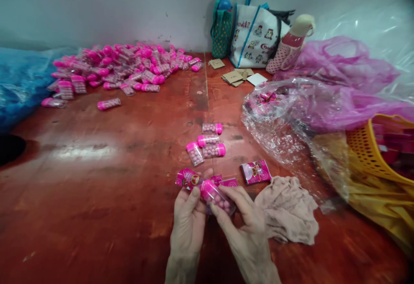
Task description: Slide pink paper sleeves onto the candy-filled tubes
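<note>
In front of me, my right hand grips a small clear bottle with a bright pink cap and pink round candies inside. The bottle is tilted, its cap toward my left hand. Between the thumb and fingers of that left hand is a pink printed label, which sticks out to the left of the cap. More pink labels lie just behind the bottle, partly hidden by it. Beyond my hands several similar candy bottles lie on their sides. A stack of labels sits to the right.
A large heap of candy bottles covers the back left, beside blue plastic. A crumpled cloth, clear plastic bag and yellow basket stand right. Against the wall are a tote bag and two covered drink bottles.
</note>
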`<action>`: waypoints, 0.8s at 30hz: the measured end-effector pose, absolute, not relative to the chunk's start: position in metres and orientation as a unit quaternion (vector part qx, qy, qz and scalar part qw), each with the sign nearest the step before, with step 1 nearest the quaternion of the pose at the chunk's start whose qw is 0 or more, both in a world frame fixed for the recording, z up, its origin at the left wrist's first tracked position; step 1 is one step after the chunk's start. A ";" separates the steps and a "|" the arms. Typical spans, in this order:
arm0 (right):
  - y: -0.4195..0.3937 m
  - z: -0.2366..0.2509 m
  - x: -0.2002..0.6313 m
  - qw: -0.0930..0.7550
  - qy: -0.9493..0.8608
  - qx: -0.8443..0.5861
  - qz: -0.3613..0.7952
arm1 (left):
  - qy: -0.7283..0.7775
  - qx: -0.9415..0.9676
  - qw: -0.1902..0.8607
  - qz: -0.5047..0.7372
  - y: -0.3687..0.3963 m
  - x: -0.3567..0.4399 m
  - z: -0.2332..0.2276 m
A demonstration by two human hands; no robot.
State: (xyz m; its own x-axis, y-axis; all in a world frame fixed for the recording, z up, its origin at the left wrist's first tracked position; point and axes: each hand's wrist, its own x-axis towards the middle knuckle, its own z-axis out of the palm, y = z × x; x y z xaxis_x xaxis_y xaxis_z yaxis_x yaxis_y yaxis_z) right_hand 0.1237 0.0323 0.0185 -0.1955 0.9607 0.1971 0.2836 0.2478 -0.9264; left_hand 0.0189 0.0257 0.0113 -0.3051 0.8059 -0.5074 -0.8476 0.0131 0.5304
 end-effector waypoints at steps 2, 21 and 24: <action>0.033 0.019 0.124 0.435 -0.668 -0.469 0.381 | 0.388 -0.030 0.609 0.691 0.025 0.020 0.010; 0.024 0.013 0.130 0.471 -0.702 -0.461 0.271 | 0.325 -0.004 0.637 0.699 0.024 0.022 -0.004; 0.022 0.011 0.129 0.457 -0.716 -0.459 0.259 | 0.321 0.005 0.633 0.704 0.023 0.023 -0.006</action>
